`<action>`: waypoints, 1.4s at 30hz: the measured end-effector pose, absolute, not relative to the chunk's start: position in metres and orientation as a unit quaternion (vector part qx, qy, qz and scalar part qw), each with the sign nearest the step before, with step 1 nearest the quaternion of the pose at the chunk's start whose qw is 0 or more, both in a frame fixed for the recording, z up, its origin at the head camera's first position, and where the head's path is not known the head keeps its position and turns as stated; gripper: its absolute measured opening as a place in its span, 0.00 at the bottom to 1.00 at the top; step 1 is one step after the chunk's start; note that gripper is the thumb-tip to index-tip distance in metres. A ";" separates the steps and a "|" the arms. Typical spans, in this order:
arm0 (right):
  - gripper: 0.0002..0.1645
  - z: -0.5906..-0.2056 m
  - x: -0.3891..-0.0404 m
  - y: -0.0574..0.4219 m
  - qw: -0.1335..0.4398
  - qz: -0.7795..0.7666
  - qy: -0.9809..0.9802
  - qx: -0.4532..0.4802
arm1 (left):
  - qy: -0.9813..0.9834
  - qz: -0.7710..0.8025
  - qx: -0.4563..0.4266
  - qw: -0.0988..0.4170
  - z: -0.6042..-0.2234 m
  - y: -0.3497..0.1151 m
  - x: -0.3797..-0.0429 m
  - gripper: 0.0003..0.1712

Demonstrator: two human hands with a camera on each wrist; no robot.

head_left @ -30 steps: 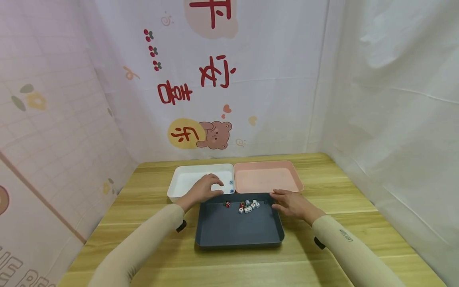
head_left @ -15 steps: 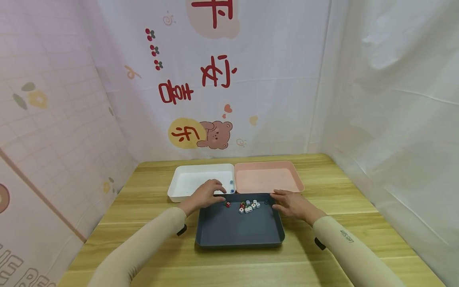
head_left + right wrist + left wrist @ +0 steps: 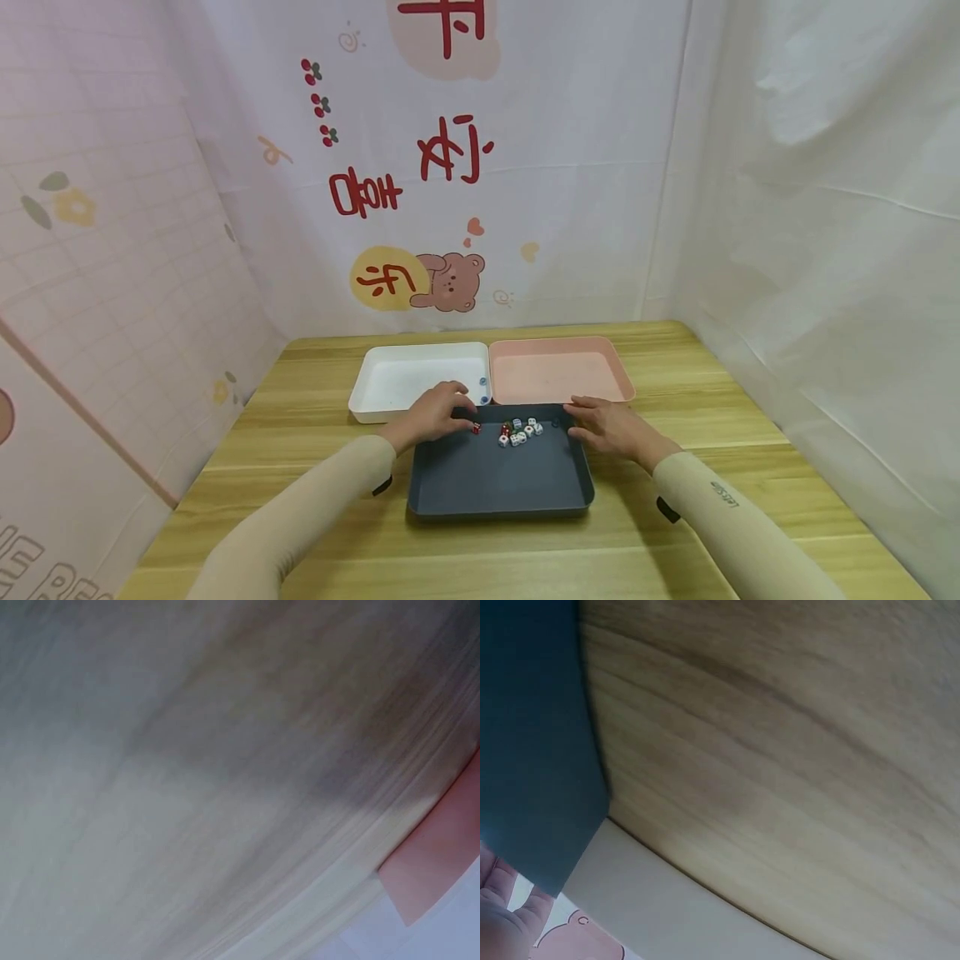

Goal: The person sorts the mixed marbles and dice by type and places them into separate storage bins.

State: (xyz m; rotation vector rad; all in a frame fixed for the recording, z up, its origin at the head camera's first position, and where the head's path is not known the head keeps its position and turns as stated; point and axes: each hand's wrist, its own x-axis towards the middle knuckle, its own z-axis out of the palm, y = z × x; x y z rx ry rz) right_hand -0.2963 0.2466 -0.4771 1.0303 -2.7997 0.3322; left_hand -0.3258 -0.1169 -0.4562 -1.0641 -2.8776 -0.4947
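Observation:
Over the far left corner of the dark grey tray (image 3: 498,483), my left hand (image 3: 433,412) reaches in with thumb and fingers apart. Its thumb tip is beside a red die (image 3: 476,427); contact cannot be made out. In the left wrist view, part of the left hand (image 3: 510,919) shows beyond the tray's wall (image 3: 532,750). My right hand (image 3: 611,427) rests at the tray's far right corner, fingers stretched over the rim. Between the hands lies a cluster of white dice (image 3: 517,437) with red ones beside them. A dark blue die (image 3: 556,422) sits near the right fingers.
Behind the grey tray stand a white tray (image 3: 397,375), with two small blue dice (image 3: 483,390) at its right side, and a pink tray (image 3: 555,375) touching it. All are on a wooden table (image 3: 675,517). Printed cloth (image 3: 570,208) hangs behind and at the sides.
My left hand has moved from over the white tray's front edge down toward the red die in the grey tray. The right hand has stayed in place.

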 end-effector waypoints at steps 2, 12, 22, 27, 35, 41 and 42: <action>0.32 -0.477 -0.297 0.247 0.070 0.109 -0.930 0.343 | -0.927 -0.155 -0.342 0.013 -0.458 -0.116 -0.327 0.14; 0.32 -0.479 -0.298 0.247 0.071 0.106 -0.930 0.345 | -0.924 -0.134 -0.358 0.009 -0.468 -0.111 -0.326 0.11; 0.32 -0.480 -0.298 0.248 0.071 0.107 -0.930 0.345 | -0.924 -0.112 -0.366 0.009 -0.466 -0.108 -0.326 0.12; 0.32 -0.479 -0.298 0.247 0.069 0.108 -0.930 0.344 | -0.921 -0.102 -0.375 0.013 -0.466 -0.109 -0.327 0.11; 0.32 -0.478 -0.297 0.247 0.067 0.112 -0.930 0.343 | -0.918 -0.103 -0.382 0.019 -0.467 -0.109 -0.327 0.08; 0.32 -0.479 -0.298 0.248 0.066 0.111 -0.929 0.348 | -0.923 -0.103 -0.371 0.020 -0.461 -0.108 -0.328 0.08; 0.32 -0.479 -0.298 0.248 0.067 0.110 -0.928 0.349 | -0.923 -0.105 -0.369 0.020 -0.459 -0.108 -0.328 0.08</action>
